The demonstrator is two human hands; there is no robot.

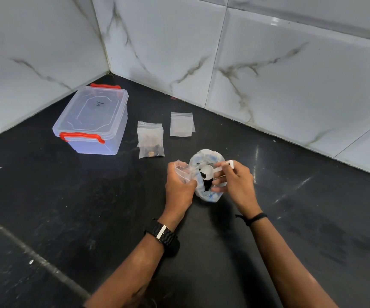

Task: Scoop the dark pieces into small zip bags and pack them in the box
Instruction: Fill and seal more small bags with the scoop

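My left hand (179, 187) grips a small clear zip bag (183, 171) with its mouth held open, right beside a rolled-down plastic bag (206, 157) of dark pieces (206, 183). My right hand (235, 183) pinches the handle of a white scoop (208, 169), whose bowl sits inside the big bag over the dark pieces. A filled zip bag (150, 140) lies flat further back. To its right lies a small stack of empty zip bags (181, 124). The clear box (92, 121) with red latches stands at the back left, lid on.
Everything sits on a black stone counter (90, 207) in a corner of white marble-patterned wall tiles (268, 74). A seam in the counter (35, 256) runs diagonally at the lower left. I wear a black watch on the left wrist and a black band on the right.
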